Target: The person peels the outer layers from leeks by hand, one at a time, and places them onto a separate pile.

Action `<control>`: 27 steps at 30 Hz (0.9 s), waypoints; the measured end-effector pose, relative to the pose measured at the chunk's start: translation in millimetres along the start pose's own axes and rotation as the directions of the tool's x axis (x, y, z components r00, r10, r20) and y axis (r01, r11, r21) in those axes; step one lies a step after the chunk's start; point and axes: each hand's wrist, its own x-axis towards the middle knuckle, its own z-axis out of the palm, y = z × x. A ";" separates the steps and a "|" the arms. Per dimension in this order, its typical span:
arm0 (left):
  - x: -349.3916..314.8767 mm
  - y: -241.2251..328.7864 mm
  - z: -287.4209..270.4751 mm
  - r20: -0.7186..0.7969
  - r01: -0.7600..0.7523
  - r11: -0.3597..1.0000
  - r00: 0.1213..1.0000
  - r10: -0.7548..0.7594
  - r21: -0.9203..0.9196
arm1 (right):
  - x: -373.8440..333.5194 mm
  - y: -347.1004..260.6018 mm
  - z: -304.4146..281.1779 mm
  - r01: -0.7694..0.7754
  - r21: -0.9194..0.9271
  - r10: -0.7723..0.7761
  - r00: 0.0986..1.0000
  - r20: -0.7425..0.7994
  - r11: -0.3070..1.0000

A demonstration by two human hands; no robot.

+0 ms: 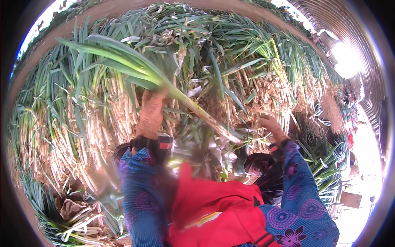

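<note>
A single long green onion (pixel 193 108) slants across the middle of the view, its leafy green top toward the upper left and its soiled pale stalk toward the lower right. My left hand (pixel 152 109) grips it just below where the leaves fan out. To the right of the stalk's root end, my right hand (pixel 272 125) is apart from it, near the roots of the piled onions. Its fingers look stretched and holding nothing, though they are slightly blurred.
A broad heap of green onions (pixel 98 111) curves in front of me, leaves on the far side. More onions lie at the lower left (pixel 82 228) and at the right (pixel 319 158). A corrugated wall (pixel 362 49) rises at the right. Loose leaves lie between my arms.
</note>
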 end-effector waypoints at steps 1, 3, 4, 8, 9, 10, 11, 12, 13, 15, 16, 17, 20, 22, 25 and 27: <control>1.3 -6.3 11.0 0.043 0.038 0.999 0.998 -0.037 -0.010 | -2.5 -41.1 26.3 0.035 -0.237 -0.055 0.995 -0.077 0.971; 4.6 -19.6 35.1 0.109 0.058 0.996 0.993 -0.051 -0.064 | -15.3 -91.9 64.6 0.198 -0.068 -0.194 0.979 0.053 0.978; 5.5 -22.8 42.5 0.147 0.084 0.995 0.986 -0.075 -0.058 | -16.0 -104.5 80.2 0.279 -0.083 -0.266 0.954 0.141 0.957; -3.3 -12.2 61.7 0.234 0.145 0.985 0.965 -0.119 -0.098 | -44.1 -105.2 127.0 0.293 0.078 -0.303 0.926 0.226 0.953; -4.8 -11.3 62.2 0.263 0.157 0.978 0.958 -0.118 -0.134 | -45.8 -98.9 131.8 0.298 0.080 -0.308 0.924 0.225 0.951; -6.5 -11.7 64.5 0.263 0.158 0.979 0.957 -0.119 -0.131 | -48.4 -92.2 133.3 0.298 0.083 -0.309 0.924 0.224 0.951; -9.2 -12.8 67.4 0.272 0.129 0.986 0.957 -0.096 -0.109 | -52.9 -89.2 136.2 0.285 0.104 -0.301 0.934 0.191 0.953; -12.1 -14.1 70.7 0.283 0.101 0.991 0.956 -0.072 -0.088 | -56.8 -86.5 138.3 0.273 0.126 -0.291 0.944 0.156 0.954; -14.4 -18.7 73.1 0.287 0.104 0.991 0.955 -0.076 -0.083 | -60.6 -84.0 139.0 0.272 0.131 -0.290 0.945 0.153 0.954; -16.7 -31.0 74.9 0.257 0.232 0.961 0.948 -0.188 -0.152 | -69.9 -86.0 140.5 0.360 0.061 -0.363 0.931 0.036 0.931; -17.5 -35.0 73.1 0.277 0.274 0.950 0.934 -0.226 -0.149 | -72.7 -81.7 142.8 0.361 0.067 -0.364 0.931 0.030 0.930; -17.6 -37.3 74.6 0.283 0.266 0.954 0.934 -0.219 -0.139 | -74.3 -79.0 145.0 0.334 0.053 -0.336 0.942 0.017 0.941; -24.8 -40.4 90.0 0.189 0.243 0.969 0.954 -0.231 -0.047 | -71.3 -77.9 152.7 0.324 0.106 -0.323 0.946 -0.022 0.940; -27.8 -45.0 100.3 0.195 0.229 0.973 0.954 -0.227 0.012 | -64.5 -87.0 147.1 0.342 0.118 -0.335 0.939 -0.077 0.932; -35.4 -57.9 126.1 0.236 0.142 0.977 0.956 -0.177 0.157 | -30.9 -107.0 109.1 0.675 0.094 -0.666 0.738 -0.109 0.732; -40.6 -68.5 133.5 0.370 0.096 0.988 0.919 -0.135 0.122 | -24.9 -142.7 89.9 0.613 0.201 -0.614 0.787 -0.065 0.764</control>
